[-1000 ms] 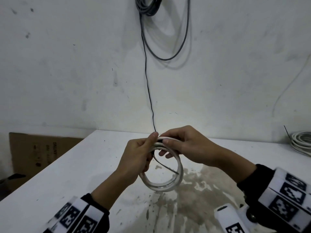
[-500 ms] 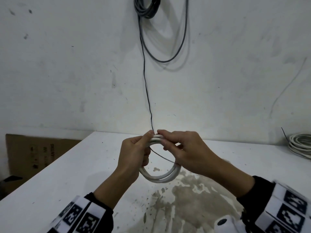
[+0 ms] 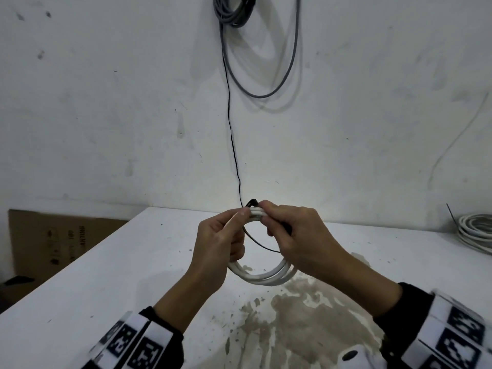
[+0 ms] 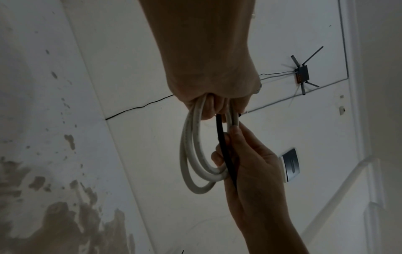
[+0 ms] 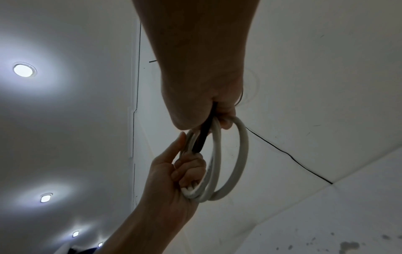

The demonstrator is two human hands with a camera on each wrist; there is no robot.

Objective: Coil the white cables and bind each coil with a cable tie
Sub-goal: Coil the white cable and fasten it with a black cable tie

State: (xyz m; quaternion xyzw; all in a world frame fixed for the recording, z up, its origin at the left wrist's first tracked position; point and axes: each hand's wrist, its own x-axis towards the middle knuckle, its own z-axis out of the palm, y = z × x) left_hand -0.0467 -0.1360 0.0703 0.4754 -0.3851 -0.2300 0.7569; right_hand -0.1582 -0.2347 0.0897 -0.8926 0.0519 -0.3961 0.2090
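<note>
A small coil of white cable (image 3: 266,275) (image 4: 191,154) (image 5: 226,165) hangs upright above the white table (image 3: 106,275), held by both hands. My left hand (image 3: 221,241) (image 5: 174,173) grips the coil's left side, fingers curled round the strands. My right hand (image 3: 292,233) (image 4: 245,163) pinches the coil's top and holds a black cable tie (image 3: 262,245) (image 4: 225,147) (image 5: 203,135). The tie loops over the strands at the top and runs down through the coil's middle.
Another white cable coil (image 3: 476,230) lies at the table's far right edge. Grey cables (image 3: 234,12) hang on the wall above, with a thin black wire (image 3: 231,129) running down. A cardboard box (image 3: 53,241) stands left of the table. Worn patches mark the table's near side.
Both hands lifted the coil slightly and closed in at its top. The right hand has drawn the black tie over the strands, so a small black loop now shows above the coil.
</note>
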